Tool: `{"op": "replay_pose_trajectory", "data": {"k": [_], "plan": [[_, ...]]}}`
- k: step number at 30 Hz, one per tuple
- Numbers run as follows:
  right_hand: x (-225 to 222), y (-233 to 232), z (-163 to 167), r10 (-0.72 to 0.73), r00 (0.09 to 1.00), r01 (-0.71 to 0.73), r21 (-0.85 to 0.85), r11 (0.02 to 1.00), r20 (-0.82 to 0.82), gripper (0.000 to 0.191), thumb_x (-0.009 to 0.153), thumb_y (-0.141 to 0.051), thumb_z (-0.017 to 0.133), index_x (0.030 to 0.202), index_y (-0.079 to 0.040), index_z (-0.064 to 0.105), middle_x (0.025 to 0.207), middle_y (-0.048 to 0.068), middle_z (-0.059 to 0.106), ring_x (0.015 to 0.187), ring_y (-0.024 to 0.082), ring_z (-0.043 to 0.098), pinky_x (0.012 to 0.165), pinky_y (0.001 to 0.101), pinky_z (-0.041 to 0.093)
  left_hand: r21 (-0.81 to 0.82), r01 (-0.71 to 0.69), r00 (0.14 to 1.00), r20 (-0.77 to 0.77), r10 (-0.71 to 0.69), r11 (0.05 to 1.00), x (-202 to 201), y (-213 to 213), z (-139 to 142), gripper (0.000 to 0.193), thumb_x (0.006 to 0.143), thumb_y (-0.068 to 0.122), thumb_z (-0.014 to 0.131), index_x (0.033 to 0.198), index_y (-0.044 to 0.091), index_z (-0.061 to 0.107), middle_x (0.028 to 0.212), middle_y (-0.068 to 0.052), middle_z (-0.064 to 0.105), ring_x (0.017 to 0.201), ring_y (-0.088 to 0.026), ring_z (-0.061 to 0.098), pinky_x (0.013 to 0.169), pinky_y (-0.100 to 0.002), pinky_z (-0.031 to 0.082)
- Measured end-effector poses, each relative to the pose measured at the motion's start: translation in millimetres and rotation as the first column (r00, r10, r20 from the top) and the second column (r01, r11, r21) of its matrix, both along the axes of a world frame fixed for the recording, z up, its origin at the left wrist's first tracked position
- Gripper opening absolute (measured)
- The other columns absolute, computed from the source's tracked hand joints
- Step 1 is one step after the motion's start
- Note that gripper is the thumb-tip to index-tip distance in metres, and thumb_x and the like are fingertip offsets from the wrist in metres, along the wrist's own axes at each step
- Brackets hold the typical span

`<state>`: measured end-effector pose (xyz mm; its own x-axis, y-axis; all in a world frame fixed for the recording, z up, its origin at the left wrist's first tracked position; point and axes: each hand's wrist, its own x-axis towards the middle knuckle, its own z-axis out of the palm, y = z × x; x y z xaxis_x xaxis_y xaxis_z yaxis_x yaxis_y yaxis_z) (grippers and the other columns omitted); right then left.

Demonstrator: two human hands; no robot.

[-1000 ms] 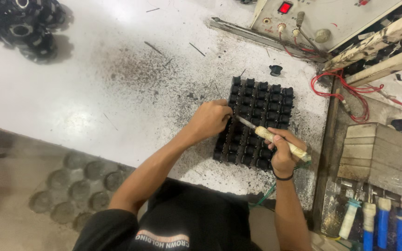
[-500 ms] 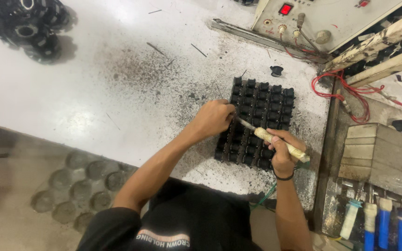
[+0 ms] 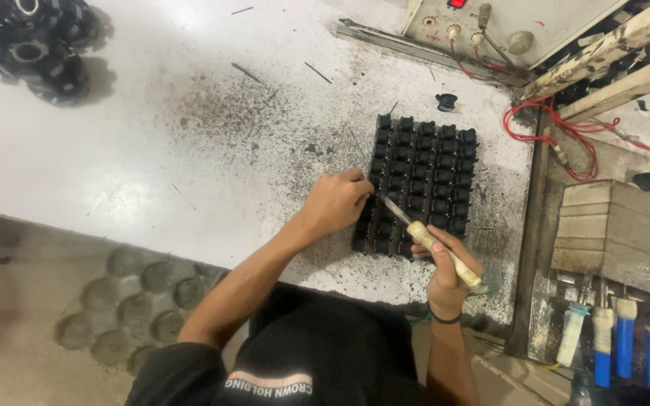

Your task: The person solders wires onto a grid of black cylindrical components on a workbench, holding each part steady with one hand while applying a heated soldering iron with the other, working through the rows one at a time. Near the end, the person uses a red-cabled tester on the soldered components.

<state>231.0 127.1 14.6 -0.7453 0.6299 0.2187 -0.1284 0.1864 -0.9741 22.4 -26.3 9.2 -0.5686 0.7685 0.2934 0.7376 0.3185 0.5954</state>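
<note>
Your right hand (image 3: 445,263) is wrapping tight round the pale wooden handle of a narrow-bladed knife (image 3: 426,242), and the blade tip is pointing up and left into the near-left part of the black moulded rubber sheet of small square caps (image 3: 423,177). Your left hand (image 3: 336,201) is curling closed, fingertips pinching or pressing at the sheet's left edge, right where the tip is landing; I cannot tell whether they are gripping a single cap or just pinning the sheet.

The sheet is lying flat on the white worktop (image 3: 99,165), near its front-right corner, sitting in a patch of black dust and crumbs.

My read: you are working in the trimming step, cutting at caps in the near-left rows while the far rows are looking untouched. The next cut is calling for the tip staying low and angled away from your left fingertips, which are sitting just beside the edge, and for firm hold-down so the sheet is not sliding.

Beyond the sheet, one loose black cap (image 3: 446,101) is lying alone on the worktop. Further back, a grey control box with knobs and a red light (image 3: 520,22) is standing at the edge, red wires (image 3: 558,131) trailing to its right. Far left, a heap of black ring-shaped parts (image 3: 31,45) is sitting in the corner.
</note>
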Motion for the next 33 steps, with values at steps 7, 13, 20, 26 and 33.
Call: {"op": "replay_pose_trajectory", "data": {"k": [7,13,20,26,33], "plan": [[-2,-3,4,-0.051,0.999,0.051,-0.027,0.998,-0.005,0.034,0.098,-0.008,0.055,0.120,0.014,0.067,0.100,0.026,0.073,0.078,0.028,0.073,0.071,0.0354,0.062,0.115,-0.003,1.000,0.031,0.000,0.993,1,4,1,0.013,0.085,0.009,0.070,0.094,0.003,0.077,0.091,-0.011,0.071,0.071,-0.030,0.070,0.064,-0.042,0.058],[-2,-5,2,-0.059,0.998,0.061,-0.045,0.997,0.028,0.034,0.098,-0.010,0.055,0.119,0.013,0.068,0.098,0.026,0.074,0.077,0.027,0.073,0.069,0.0344,0.061,-0.007,-0.001,0.998,0.067,0.001,1.000,1,5,8,0.013,0.083,0.009,0.068,0.091,0.004,0.076,0.089,-0.013,0.070,0.073,-0.035,0.070,0.067,-0.047,0.057],[-3,-3,1,-0.061,0.998,0.062,-0.129,0.990,0.014,0.035,0.098,-0.013,0.054,0.118,0.012,0.068,0.095,0.026,0.074,0.071,0.026,0.071,0.065,0.0334,0.059,-0.043,0.054,0.998,0.014,-0.053,0.998,1,12,13,0.013,0.083,0.007,0.066,0.090,0.002,0.076,0.091,-0.017,0.068,0.077,-0.038,0.070,0.071,-0.048,0.058],[-3,-5,-1,-0.085,0.996,0.088,-0.119,0.989,0.032,0.036,0.098,-0.014,0.053,0.117,0.012,0.069,0.093,0.025,0.074,0.070,0.026,0.071,0.063,0.0335,0.058,0.032,0.070,0.988,0.137,-0.074,0.997,-3,1,13,0.022,0.078,0.004,0.066,0.094,0.005,0.082,0.088,-0.018,0.069,0.076,-0.038,0.069,0.072,-0.048,0.057],[-6,-8,-2,-0.109,0.994,0.111,-0.095,0.989,0.023,0.037,0.098,-0.015,0.052,0.117,0.012,0.069,0.093,0.025,0.074,0.069,0.026,0.071,0.063,0.0336,0.059,0.112,0.033,0.989,0.137,-0.049,0.993,-3,7,8,0.016,0.079,0.003,0.069,0.091,0.003,0.080,0.088,-0.017,0.070,0.080,-0.037,0.071,0.075,-0.047,0.058]]}}
